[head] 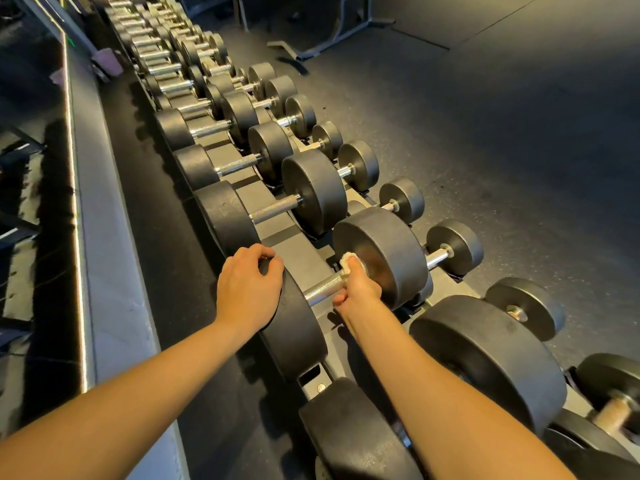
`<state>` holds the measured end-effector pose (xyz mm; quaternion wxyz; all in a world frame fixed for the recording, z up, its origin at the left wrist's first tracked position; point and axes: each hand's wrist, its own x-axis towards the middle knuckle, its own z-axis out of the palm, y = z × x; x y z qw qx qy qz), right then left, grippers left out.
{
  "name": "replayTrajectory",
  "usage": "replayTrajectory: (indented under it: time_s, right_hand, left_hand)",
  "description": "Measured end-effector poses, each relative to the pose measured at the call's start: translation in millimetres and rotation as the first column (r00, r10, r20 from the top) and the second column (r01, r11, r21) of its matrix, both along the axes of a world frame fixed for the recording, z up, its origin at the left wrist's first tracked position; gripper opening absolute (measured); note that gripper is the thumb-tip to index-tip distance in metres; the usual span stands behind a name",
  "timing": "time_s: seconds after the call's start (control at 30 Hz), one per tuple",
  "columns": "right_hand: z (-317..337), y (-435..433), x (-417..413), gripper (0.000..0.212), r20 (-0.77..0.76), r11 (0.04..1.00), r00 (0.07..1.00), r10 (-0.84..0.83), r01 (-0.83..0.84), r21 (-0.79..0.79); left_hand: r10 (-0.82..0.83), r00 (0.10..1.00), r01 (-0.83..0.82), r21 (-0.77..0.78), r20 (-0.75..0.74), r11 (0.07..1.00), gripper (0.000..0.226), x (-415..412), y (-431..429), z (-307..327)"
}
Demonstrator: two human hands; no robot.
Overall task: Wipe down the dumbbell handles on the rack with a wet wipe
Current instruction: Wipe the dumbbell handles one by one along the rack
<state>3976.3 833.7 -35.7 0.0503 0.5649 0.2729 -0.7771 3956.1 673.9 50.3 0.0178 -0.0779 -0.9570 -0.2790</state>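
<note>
On the rack (298, 249): right hand (360, 289), fingers clamped around the wet wipe (346, 262) on the knurled handle (322, 289), hard against the right head (391, 251). The handle's axis runs down-left to the left head (298, 327), gripped by curled fingers of the left hand (247, 289); bare steel lies between.

On the rack (294, 245) dumbbells (313, 188) are lying in two rows, running near right to far left; the left hand (247, 289) is gripping one's left head (298, 327); the right hand (360, 289) is holding the wipe (346, 259) around its handle (322, 289), beside the right head (391, 251).
</note>
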Motion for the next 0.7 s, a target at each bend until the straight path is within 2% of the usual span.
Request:
replayTrajectory:
  time_s: [0.07, 0.13, 0.23, 0.33, 0.47, 0.57, 0.63, 0.7]
  right_hand:
    - [3.9, -0.1, -3.7, 0.064, 0.016, 1.000, 1.000, 0.009, -0.009, 0.016]
    - [3.9, -5.2, 2.3, 0.055, -0.042, 0.999, 0.998, -0.038, 0.038, 0.010]
    - [-2.5, -8.6, 17.8, 0.033, -0.213, 0.981, 0.961, -0.178, 0.155, -0.120]
    - [-4.3, -6.7, 26.0, 0.021, -0.209, 0.951, 0.941, -0.265, 0.219, -0.219]
    - [-7.0, -5.1, 34.2, 0.028, -0.113, 0.997, 0.993, -0.037, 0.028, -0.078]
    - [-0.7, 2.2, 36.4, 0.026, -0.056, 0.991, 0.993, 0.105, -0.100, 0.084]
    - [2.2, 6.5, 37.0, 0.025, -0.035, 0.968, 0.985, 0.170, -0.160, 0.195]
    - [3.2, 6.0, 35.8, 0.023, -0.027, 0.961, 0.989, 0.149, -0.138, 0.239]
  left_hand:
    - [0.001, 1.000, -0.001, -0.001, 0.003, 1.000, 0.025, -0.2, -0.4, -0.7]
    - [-0.005, 1.000, 0.005, 0.000, 0.004, 1.000, 0.025, -0.5, -1.2, -0.6]
    - [-0.008, 1.000, 0.008, 0.006, 0.005, 1.000, 0.025, -0.9, -1.1, -1.3]
    - [-0.006, 1.000, 0.006, -0.015, 0.001, 1.000, 0.026, -2.1, 0.3, 0.8]
    - [-0.028, 1.000, 0.028, -0.026, -0.004, 0.999, 0.028, 0.2, -0.5, 3.6]
    - [-0.102, 0.995, 0.103, -0.116, 0.010, 0.988, 0.030, -5.7, -2.5, 6.7]
    - [-0.255, 0.966, 0.243, -0.202, -0.033, 0.949, 0.025, -14.3, 0.1, 11.1]
    - [-0.446, 0.894, 0.426, -0.219, -0.044, 0.877, 0.018, -24.6, 15.5, 20.2]
